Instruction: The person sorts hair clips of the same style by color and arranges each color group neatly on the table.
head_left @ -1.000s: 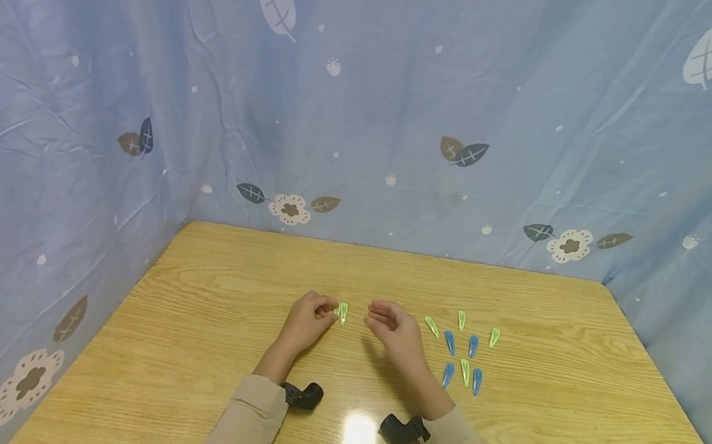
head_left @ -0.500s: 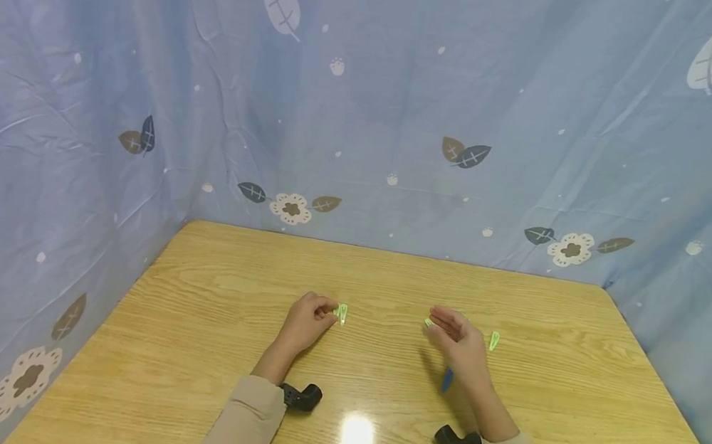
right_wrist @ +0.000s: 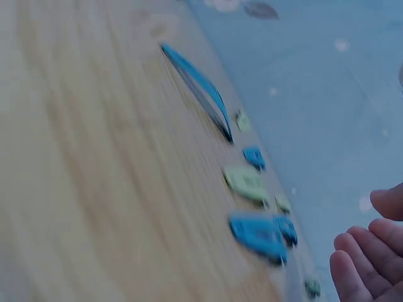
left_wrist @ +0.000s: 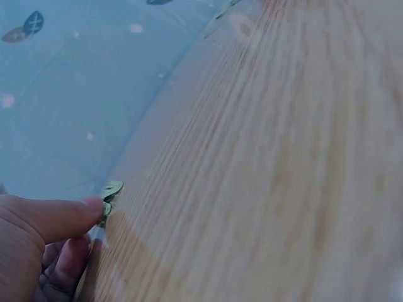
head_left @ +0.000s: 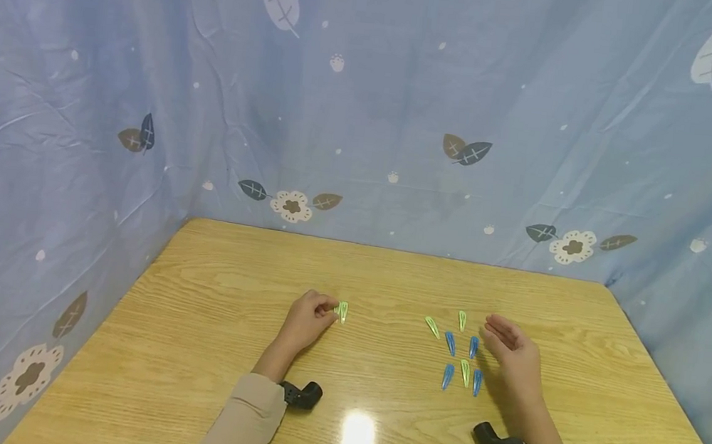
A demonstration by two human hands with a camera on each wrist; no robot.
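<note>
My left hand [head_left: 308, 322] is at the left-centre of the table, thumb and forefinger pinching a green snap hair clip [head_left: 337, 311]. A second green hair clip [head_left: 344, 312] lies just right of those fingertips; in the left wrist view the green clips [left_wrist: 112, 190] sit at the thumb tip. My right hand [head_left: 515, 355] hovers right of the scattered clips, fingers bent loosely and thumb apart, nothing seen between them. In the right wrist view, a small green clip [right_wrist: 312, 287] lies beyond those fingers. The head view hides that spot behind the hand.
Between the hands lie several blue hair clips [head_left: 447, 377] and green ones, such as a green clip [head_left: 432, 327] at their left edge. The wooden table [head_left: 248, 269] meets a blue patterned curtain [head_left: 399, 112] at its back. Each wrist wears a black camera mount [head_left: 492, 441].
My right hand has moved right, from near the left-hand clips, across the scattered clips, to the rightmost green clip, now hidden behind it. The left hand stays in place.
</note>
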